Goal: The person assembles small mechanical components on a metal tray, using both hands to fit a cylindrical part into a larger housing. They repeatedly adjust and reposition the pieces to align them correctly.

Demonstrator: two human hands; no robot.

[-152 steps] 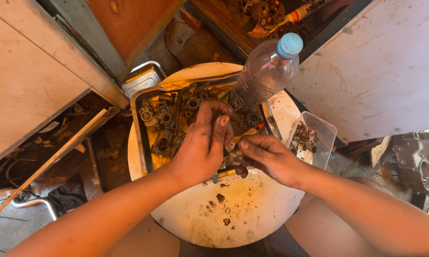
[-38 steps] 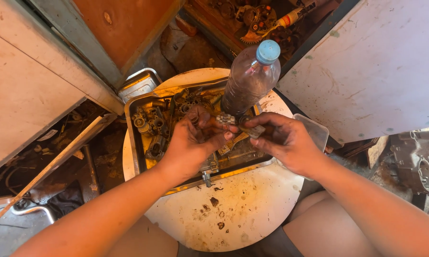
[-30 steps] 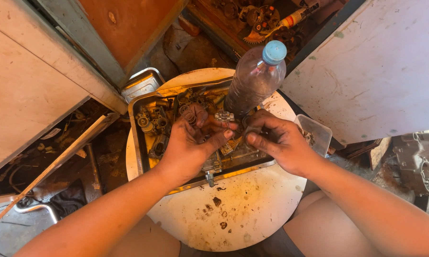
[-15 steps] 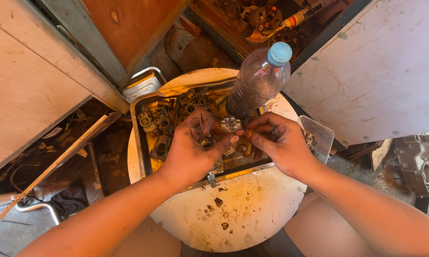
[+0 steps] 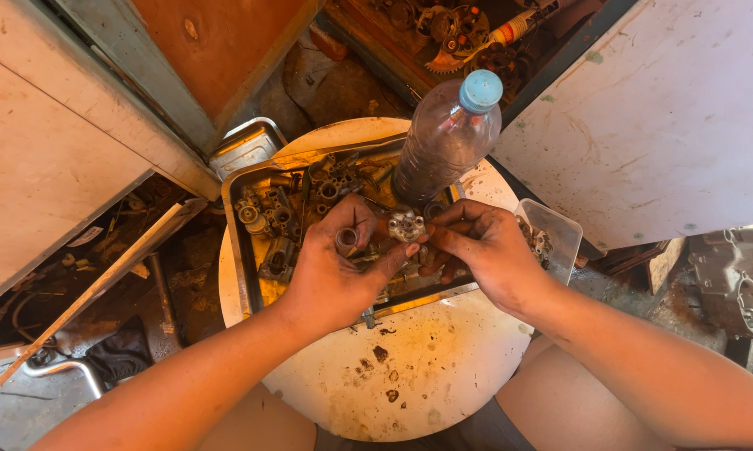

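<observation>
Gripping small metal part (image 5: 407, 225) between both hands above metal tray (image 5: 236, 250) on round white table (image 5: 443, 367). Left hand (image 5: 339, 276) closed around part's left side, thumb pressing. Right hand (image 5: 481, 250) pinching right side with fingertips. Plastic bottle (image 5: 445, 138) with blue cap just beyond. Clear plastic tub (image 5: 560, 234) right of tray.

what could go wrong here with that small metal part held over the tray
The small metal part is pinched between the greasy fingertips of the left hand and right hand; it may slip into the metal tray among similar pieces. The plastic bottle stands just behind the hands, so a knuckle bump might tip it. The tray overhangs the round table slightly and could shift.
</observation>
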